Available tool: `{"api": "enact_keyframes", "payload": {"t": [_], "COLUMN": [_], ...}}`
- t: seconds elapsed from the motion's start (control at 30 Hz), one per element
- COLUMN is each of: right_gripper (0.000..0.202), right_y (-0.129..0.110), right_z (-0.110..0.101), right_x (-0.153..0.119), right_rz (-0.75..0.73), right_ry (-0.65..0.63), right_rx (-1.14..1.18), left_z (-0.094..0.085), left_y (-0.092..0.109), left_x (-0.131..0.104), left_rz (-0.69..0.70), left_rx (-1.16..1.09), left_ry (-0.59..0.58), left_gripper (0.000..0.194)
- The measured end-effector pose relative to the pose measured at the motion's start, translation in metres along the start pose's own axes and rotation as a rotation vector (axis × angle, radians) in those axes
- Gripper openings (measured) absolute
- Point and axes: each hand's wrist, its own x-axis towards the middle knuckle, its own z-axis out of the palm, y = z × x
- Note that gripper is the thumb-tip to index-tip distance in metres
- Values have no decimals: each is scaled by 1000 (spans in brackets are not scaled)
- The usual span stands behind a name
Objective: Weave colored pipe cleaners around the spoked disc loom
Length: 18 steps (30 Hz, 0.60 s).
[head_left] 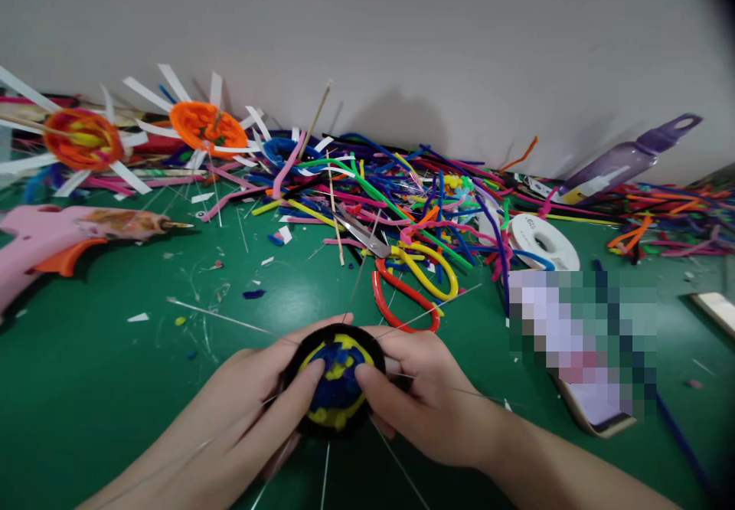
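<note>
A round pipe-cleaner disc is held between both hands at the lower middle. Its rim is black, with a yellow ring and a blue and yellow centre inside. Thin pale wires stick out from it on all sides. My left hand grips its left side, thumb pressed on the face. On the right side my right hand does the same, its thumb also on the centre. Most of the other fingers are hidden behind the disc. Just beyond the hands lie scissors with red and yellow handles.
A pink glue gun lies at left. Orange discs with white strips rest on a heap of pipe cleaners along the wall. At right are a white spool, a purple bottle and a pixelated phone-like object.
</note>
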Motion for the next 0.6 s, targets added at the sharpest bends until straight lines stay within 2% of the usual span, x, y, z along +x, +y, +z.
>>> {"api": "enact_keyframes", "payload": {"t": [0.17, 0.27, 0.37, 0.6], "right_gripper": [31, 31, 32, 36], "right_y": [0, -2, -5, -7], "right_z": [-1, -1, 0, 4], "right_x": [3, 4, 4, -1], "right_rz": [23, 15, 57, 230], "right_ry": [-11, 6, 15, 46], "right_rx": [31, 4, -31, -5], "left_z": [5, 4, 0, 1], "left_y": [11, 10, 5, 8], "left_x": [-1, 0, 1, -3], "left_rz": [-91, -88, -48, 48], "left_rx": [-44, -45, -9, 19], "left_ry": [118, 88, -15, 50], "left_gripper": [66, 66, 68, 62]}}
